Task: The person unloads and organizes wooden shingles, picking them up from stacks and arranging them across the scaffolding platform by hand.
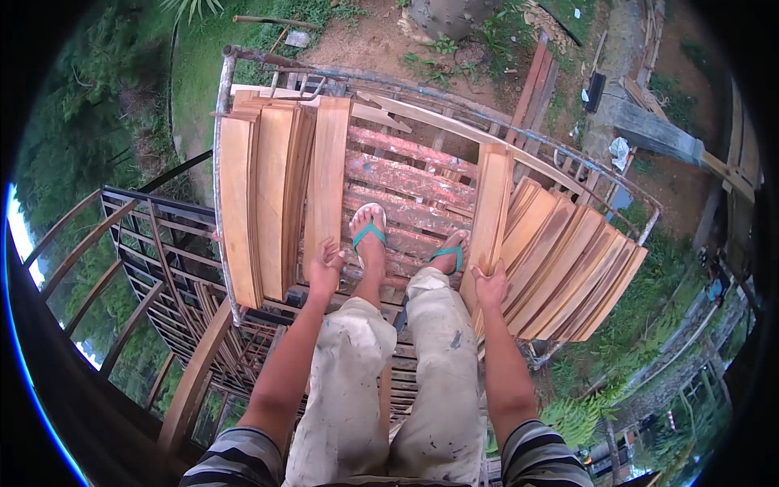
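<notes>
My right hand point(489, 284) grips the near end of a wooden plank point(491, 195) at the inner side of the right-hand stack, thumb on top. My left hand point(326, 266) hovers by the near part of another plank point(329, 154), its fingers loosely bent and apart with nothing in them; whether it touches the wood I cannot tell. Left of that plank, more boards point(274, 195) stand close together on edge. A fanned row of planks point(560, 252) leans on the right side.
I stand in green flip-flops on worn red slats point(410, 178) of a raised platform. A rusty pipe rail point(389, 77) runs round its far side. Below lie dirt, grass and a concrete post point(657, 130). A dark metal frame with curved ribs point(154, 260) is at left.
</notes>
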